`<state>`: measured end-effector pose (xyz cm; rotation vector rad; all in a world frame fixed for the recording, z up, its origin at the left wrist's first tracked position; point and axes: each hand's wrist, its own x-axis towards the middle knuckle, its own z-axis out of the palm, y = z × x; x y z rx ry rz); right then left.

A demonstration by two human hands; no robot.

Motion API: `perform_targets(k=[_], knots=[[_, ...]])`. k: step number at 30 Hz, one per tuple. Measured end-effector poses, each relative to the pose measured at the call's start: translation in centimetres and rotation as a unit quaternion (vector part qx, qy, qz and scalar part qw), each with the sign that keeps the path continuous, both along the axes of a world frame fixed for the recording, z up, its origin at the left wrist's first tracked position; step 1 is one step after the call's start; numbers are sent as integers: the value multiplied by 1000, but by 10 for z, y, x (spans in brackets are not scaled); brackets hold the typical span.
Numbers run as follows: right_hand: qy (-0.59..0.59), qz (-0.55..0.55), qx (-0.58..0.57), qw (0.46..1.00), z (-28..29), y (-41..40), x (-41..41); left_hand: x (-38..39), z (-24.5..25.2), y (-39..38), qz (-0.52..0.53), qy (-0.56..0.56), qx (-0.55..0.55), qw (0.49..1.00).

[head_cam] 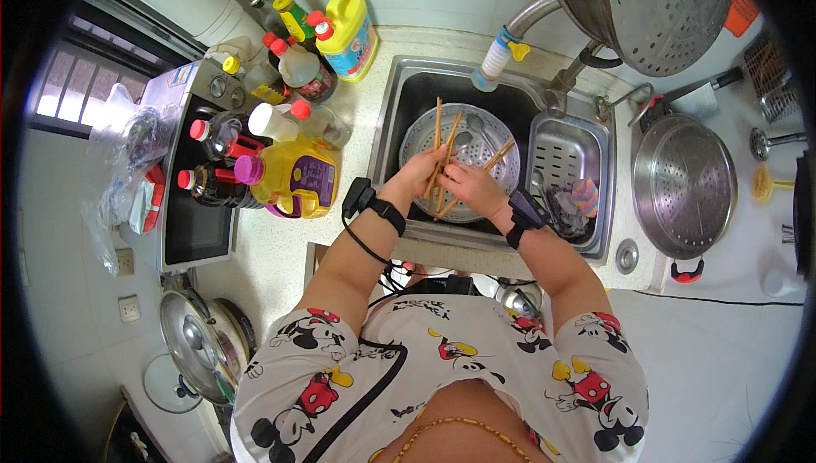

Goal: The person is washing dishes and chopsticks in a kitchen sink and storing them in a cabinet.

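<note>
Both hands are over a perforated metal steamer tray (417, 128) in the left basin of a steel sink (382, 144). Several wooden chopsticks (438, 120) are in my left hand (426, 167), pointing up and fanned apart. My right hand (473, 188) is close against it, its fingers around more chopsticks (498, 154) that slant across the tray. Which sticks each hand grips where the fingers meet is partly hidden. Metal spoons (477, 124) lie in the tray beyond the hands. Above the basin hangs a faucet with a white filter nozzle (496, 60).
The right basin (564, 144) holds a striped sponge (584, 197) and a mesh scrubber (567, 211). Left of the sink stand an oil jug (312, 176), several bottles (306, 71) and a toaster oven (197, 221). Large steamer pots (685, 186) are at the right, one (666, 10) near the faucet.
</note>
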<state>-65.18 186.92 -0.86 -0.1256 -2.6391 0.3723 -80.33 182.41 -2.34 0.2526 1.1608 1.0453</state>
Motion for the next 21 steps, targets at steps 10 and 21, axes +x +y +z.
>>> perform_targets(k=[10,21], knots=[[97,-299,-267,911,-21,37,5,-1,-20,19,48,79,110,990],[222,-155,-742,613,-43,53,-36,35,-79,31,-24,409,256,876]])
